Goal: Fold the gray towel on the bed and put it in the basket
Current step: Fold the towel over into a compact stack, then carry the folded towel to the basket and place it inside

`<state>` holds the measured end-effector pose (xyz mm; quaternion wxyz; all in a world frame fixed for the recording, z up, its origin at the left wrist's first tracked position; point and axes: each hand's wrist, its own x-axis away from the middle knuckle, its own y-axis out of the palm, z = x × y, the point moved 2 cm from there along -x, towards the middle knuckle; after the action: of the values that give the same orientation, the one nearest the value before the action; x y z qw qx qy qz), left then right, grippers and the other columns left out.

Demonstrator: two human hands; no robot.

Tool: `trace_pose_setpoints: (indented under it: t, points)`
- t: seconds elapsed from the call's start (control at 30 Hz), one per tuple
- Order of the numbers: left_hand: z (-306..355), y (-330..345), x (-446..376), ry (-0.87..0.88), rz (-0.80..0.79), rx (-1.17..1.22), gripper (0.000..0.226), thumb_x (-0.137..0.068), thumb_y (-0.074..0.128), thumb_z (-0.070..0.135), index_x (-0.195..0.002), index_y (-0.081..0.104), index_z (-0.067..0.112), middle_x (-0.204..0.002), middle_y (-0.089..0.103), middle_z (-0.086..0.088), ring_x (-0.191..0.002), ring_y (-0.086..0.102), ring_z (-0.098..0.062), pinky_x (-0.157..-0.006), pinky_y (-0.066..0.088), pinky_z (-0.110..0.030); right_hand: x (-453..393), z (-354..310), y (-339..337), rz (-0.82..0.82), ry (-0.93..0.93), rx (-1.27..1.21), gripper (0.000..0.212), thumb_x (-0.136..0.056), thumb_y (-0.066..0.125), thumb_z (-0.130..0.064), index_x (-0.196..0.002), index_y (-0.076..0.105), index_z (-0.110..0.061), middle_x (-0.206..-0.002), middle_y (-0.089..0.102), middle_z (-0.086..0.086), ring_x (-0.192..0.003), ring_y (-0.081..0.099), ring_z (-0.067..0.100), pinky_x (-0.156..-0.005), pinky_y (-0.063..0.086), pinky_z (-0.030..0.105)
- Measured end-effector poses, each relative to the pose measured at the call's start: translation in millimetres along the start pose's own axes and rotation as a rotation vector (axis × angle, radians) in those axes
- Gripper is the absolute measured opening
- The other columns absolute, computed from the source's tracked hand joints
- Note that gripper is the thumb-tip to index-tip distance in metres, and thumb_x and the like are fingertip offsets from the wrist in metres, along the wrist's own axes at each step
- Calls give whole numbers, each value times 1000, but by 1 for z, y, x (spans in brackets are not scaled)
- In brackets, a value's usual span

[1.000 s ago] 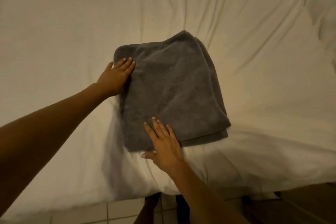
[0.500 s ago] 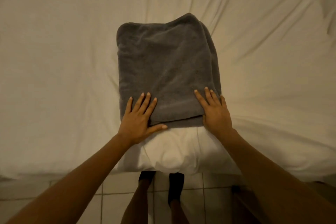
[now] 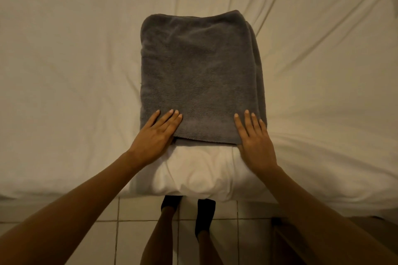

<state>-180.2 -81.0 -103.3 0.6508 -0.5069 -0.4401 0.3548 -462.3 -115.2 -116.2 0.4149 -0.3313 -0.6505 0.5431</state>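
Compared with half a second before, the left hand (image 3: 154, 135) has its thumb tucked under the near edge of the gray towel (image 3: 198, 75), and the right hand (image 3: 255, 139) sits closer to the near right corner. Both hands lie flat with straight fingers, gripping nothing. The folded towel lies on the bed (image 3: 71, 66), its long axis pointing away from the person.
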Motion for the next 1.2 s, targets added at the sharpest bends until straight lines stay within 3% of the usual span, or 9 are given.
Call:
trace_pose_setpoints:
  t: [0.07,0.13,0.23,0.4,0.57,0.77,0.9,1.03,1.2]
  points:
    - [4,4,1,-21,-12,-28,62,-95,26,44,-144,31,7,-147,40,-13,-137,36,-27,-116,1,-37,0,5,2,-45,-18,6,87,-80,65,-45,-147,23,-9,-149,28,25,-136,28,40,-111,23,50]
    - [9,7,4,-71,-9,-78,74,-89,34,53,-145,28,6,-150,34,-13,-139,32,-28,-116,1,-40,0,6,1,-63,-42,22,96,-76,63,-56,-147,19,-11,-150,25,24,-138,26,38,-111,21,49]
    - [17,9,5,-174,52,-111,76,-82,49,42,-144,28,3,-148,36,-17,-138,33,-31,-116,2,-43,-2,4,0,-47,-35,65,101,-70,73,-45,-148,17,-12,-150,26,24,-138,25,38,-114,19,49]
    - [30,13,-11,-304,86,-88,74,-82,62,39,-142,35,6,-146,40,-19,-136,35,-37,-110,20,-56,-16,-7,-2,37,-16,73,98,-71,74,-43,-148,21,-12,-147,28,28,-137,26,40,-113,12,50]
    - [25,15,-31,-361,113,-60,76,-78,70,33,-141,36,7,-144,42,-20,-133,38,-41,-105,22,-65,-30,-12,6,95,0,84,84,-82,69,-41,-147,22,-16,-144,34,28,-133,33,41,-110,24,53]
    - [23,14,-30,-366,62,-37,71,-79,71,24,-139,39,4,-140,46,-21,-129,42,-43,-99,28,-70,-32,-7,-6,75,-38,26,78,-78,72,-26,-144,33,-15,-139,42,27,-127,42,42,-106,32,53]
    - [25,-8,-25,-396,14,18,79,-72,77,21,-139,39,3,-140,45,-23,-127,45,-44,-97,30,-70,-29,-12,-36,29,-13,-74,77,-76,68,-20,-144,33,-12,-140,42,28,-125,44,44,-100,38,52]
    - [26,-56,-22,-417,-46,116,73,-87,62,19,-147,22,7,-153,23,-19,-139,25,-42,-108,20,-64,-26,-15,-78,-5,4,-133,85,-66,73,-11,-143,36,-14,-139,43,26,-124,47,41,-98,43,49]
    - [23,-153,-20,-414,26,107,65,-96,45,15,-150,9,14,-158,7,-15,-143,12,-39,-113,15,-58,-36,-18,-175,78,-35,-132,87,-52,81,-6,-133,50,-10,-127,55,28,-105,61,42,-78,54,46]
